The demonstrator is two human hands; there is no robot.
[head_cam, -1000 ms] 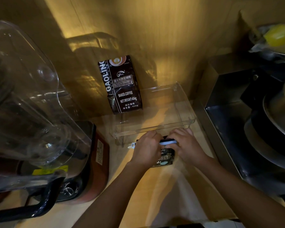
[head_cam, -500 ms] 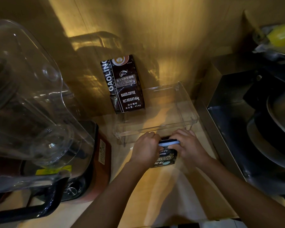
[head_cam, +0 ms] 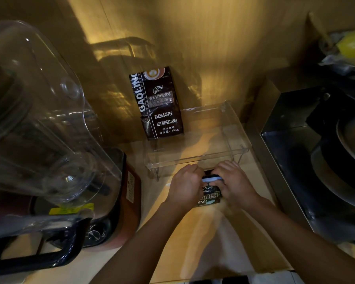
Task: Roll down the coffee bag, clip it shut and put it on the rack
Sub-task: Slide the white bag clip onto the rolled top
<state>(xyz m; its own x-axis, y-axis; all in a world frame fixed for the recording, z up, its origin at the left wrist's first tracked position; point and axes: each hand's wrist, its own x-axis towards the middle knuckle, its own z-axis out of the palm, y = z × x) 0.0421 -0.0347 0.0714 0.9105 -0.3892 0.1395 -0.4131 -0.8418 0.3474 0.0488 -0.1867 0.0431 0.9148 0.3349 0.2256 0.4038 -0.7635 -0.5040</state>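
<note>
A small dark coffee bag (head_cam: 209, 196) with pale lettering lies on the wooden counter just in front of the clear rack (head_cam: 195, 162). A light blue clip (head_cam: 212, 178) runs across its rolled top. My left hand (head_cam: 186, 185) grips the bag's left end and covers that end of the clip. My right hand (head_cam: 233, 182) pinches the clip's right end against the bag. Most of the bag's top is hidden by my fingers.
A larger dark coffee bag (head_cam: 160, 103) stands on the rack's left side against the wooden wall. A blender with a clear jug (head_cam: 35, 124) fills the left. A steel sink (head_cam: 307, 152) with pans lies to the right.
Both hands have closed in toward each other on the clip, and less of the blue clip shows. The clip end sticking out left of my left hand is gone from view.
</note>
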